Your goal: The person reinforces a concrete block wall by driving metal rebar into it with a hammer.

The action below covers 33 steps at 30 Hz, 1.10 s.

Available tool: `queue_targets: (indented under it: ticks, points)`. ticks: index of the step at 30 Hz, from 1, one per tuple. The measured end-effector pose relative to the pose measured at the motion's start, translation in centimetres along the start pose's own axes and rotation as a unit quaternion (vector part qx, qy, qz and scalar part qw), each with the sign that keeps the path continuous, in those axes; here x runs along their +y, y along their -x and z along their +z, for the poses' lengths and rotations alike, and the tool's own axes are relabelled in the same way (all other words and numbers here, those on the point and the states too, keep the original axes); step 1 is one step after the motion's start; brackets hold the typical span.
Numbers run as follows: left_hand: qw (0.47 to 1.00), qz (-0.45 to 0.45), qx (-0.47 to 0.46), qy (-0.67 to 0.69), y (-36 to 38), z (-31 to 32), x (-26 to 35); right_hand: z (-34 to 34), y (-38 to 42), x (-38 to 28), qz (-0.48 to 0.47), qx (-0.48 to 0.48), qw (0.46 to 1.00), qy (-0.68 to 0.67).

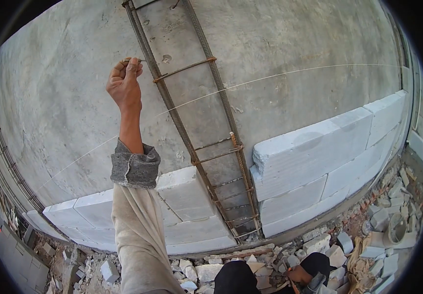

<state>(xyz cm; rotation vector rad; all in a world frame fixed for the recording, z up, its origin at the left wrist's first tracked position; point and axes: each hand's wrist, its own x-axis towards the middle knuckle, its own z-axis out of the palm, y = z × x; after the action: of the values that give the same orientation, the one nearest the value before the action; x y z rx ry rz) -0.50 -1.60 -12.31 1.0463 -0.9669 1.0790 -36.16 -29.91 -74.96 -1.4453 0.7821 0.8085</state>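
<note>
My left hand (127, 81) is raised in front of the grey wall, fingers curled in a pinch. A thin, dark, nail-like metal piece (142, 61) sticks out of the pinch to the right, toward a rebar ladder frame (184, 71). The hand is just left of the frame's left bar, near a rusty cross tie (184, 69). A white string line (280, 74) crosses the frame below the hand. Low in view, my right hand (297, 275) shows in part beside my dark-clothed knee, under a grey cuff; its fingers are hidden.
White block courses stand along the wall, left (187, 193) and right (314, 147) of the rebar frame. Broken block rubble (319, 242) covers the ground, with a bucket-like container (396, 230) at the right. More rebar (13, 166) leans at the far left, above grey blocks (18, 257).
</note>
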Motion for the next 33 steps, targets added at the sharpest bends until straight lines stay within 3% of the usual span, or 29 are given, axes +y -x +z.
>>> queue_targets:
  ticks: [3, 6, 12, 19, 22, 25, 26, 28, 30, 33]
  points:
    - [0.999, 0.001, -0.045, -0.003, 0.1, 0.8, -1.1, -0.2, -1.0, -0.2, 0.029, -0.012, 0.999, 0.012]
    - [0.992, 0.04, -0.066, -0.101, 0.2, 0.8, -1.8, 0.3, -0.1, -0.4, -0.019, 0.014, 0.999, 0.038]
    - [0.977, 0.041, -0.051, -0.204, 0.4, 1.4, -1.7, 0.6, 2.7, -1.5, -0.043, 0.022, 0.999, -0.004]
    - [0.975, 0.108, -0.067, -0.183, 0.3, 1.3, -2.5, 0.3, 14.4, -5.6, -0.344, 0.019, 0.939, 0.004]
    - [0.972, 0.105, -0.068, -0.196, 0.3, 1.1, -2.7, 0.2, 21.5, -11.7, -0.491, 0.113, 0.849, 0.159]
    - [0.979, 0.105, -0.039, -0.17, 0.6, 1.2, -3.6, 2.5, 28.6, -19.9, -0.651, 0.236, 0.686, 0.223]
    - [0.986, 0.088, -0.031, -0.138, 0.7, 1.2, -3.8, 2.9, 28.9, -22.8, -0.704, 0.311, 0.594, 0.236]
    - [0.996, 0.056, -0.018, -0.072, 1.0, 1.2, -4.7, 5.2, 33.1, -28.9, -0.737, 0.357, 0.524, 0.234]
    - [0.994, 0.071, 0.009, -0.079, 0.9, 1.3, -5.1, 6.6, 35.6, -34.4, -0.777, 0.411, 0.383, 0.285]
    - [0.988, 0.062, 0.043, -0.137, 1.7, 1.5, -3.7, 9.0, 38.4, -40.3, -0.758, 0.464, 0.292, 0.354]
